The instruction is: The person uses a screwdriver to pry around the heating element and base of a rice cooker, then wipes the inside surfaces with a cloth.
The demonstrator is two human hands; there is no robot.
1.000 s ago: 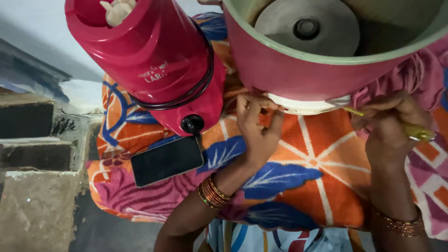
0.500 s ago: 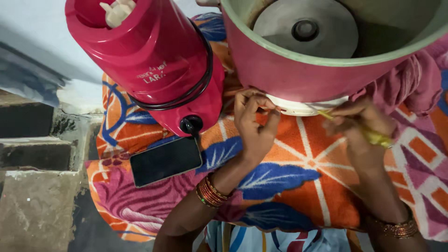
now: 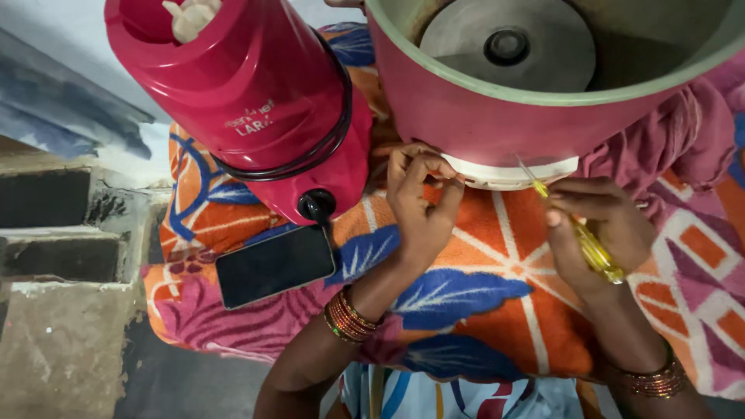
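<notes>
A pink round cooker body point(image 3: 497, 116) with a green inner rim and a grey heating plate stands at the top right on a colourful patterned cloth point(image 3: 481, 287). My left hand point(image 3: 419, 209) reaches under its white base panel point(image 3: 504, 174), fingertips pinched against the edge. My right hand point(image 3: 597, 233) grips a yellow-handled screwdriver point(image 3: 574, 233) whose metal tip points up at the white base. Bangles sit on both wrists.
A red mixer base point(image 3: 256, 109) with a black knob lies tilted at the upper left. A dark phone point(image 3: 275, 265) rests face up on the cloth beside it. Concrete steps point(image 3: 54, 256) drop away at the left. A pink cloth point(image 3: 683, 140) is bunched at the right.
My right hand has shifted left and up, bringing the screwdriver tip up to the white base. My left hand has stayed at the base edge.
</notes>
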